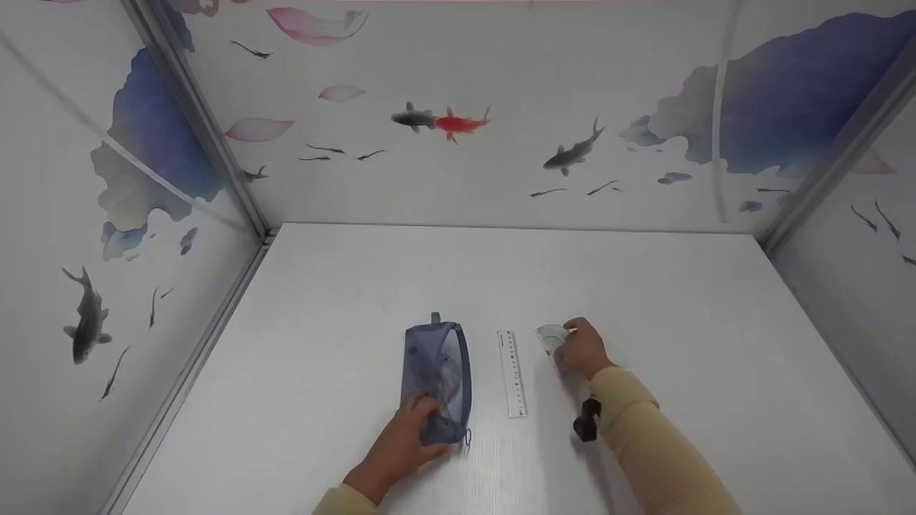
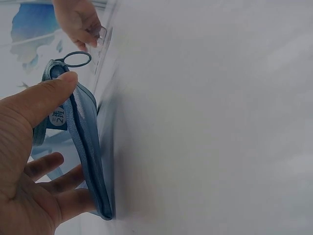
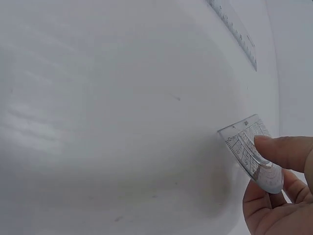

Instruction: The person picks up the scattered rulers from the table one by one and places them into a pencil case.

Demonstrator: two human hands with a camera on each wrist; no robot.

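A blue zip pouch lies lengthwise on the table, its zip side gaping to show a pale inside. My left hand grips its near end; in the left wrist view the thumb is over the end by the zip's ring pull, with fingers against the side. A clear protractor is pinched between thumb and fingers of my right hand, tilted over the table, its rounded edge towards the palm. Between pouch and protractor a clear straight ruler lies flat, touched by neither hand.
The white table is bounded by printed panels at the back, left and right. Metal posts stand at the panel corners. A black device is strapped at my right wrist, below the cuff.
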